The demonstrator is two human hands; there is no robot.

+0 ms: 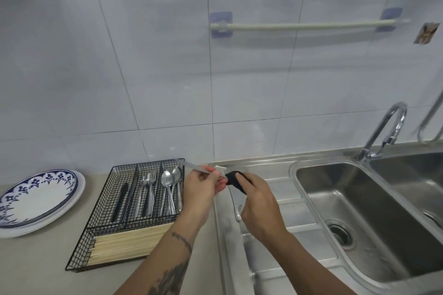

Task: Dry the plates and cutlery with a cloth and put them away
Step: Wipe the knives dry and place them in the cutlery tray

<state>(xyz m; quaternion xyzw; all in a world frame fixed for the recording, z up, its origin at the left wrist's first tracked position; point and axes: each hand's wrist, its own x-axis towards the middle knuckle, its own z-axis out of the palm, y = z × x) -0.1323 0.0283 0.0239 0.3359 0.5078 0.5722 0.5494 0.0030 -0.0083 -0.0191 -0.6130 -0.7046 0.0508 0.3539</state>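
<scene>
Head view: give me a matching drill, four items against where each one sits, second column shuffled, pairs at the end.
Items:
1. black-handled table knife
2. silver metal spoons
3. pale wooden chopsticks
4. blue-patterned white plate

Places:
A. on the counter left of the black wire cutlery tray
B. tray's long front compartment
C. tray's left rear compartment
D. tray's right rear compartment

Pairs: 1-C, 2-D, 3-B, 4-A
</scene>
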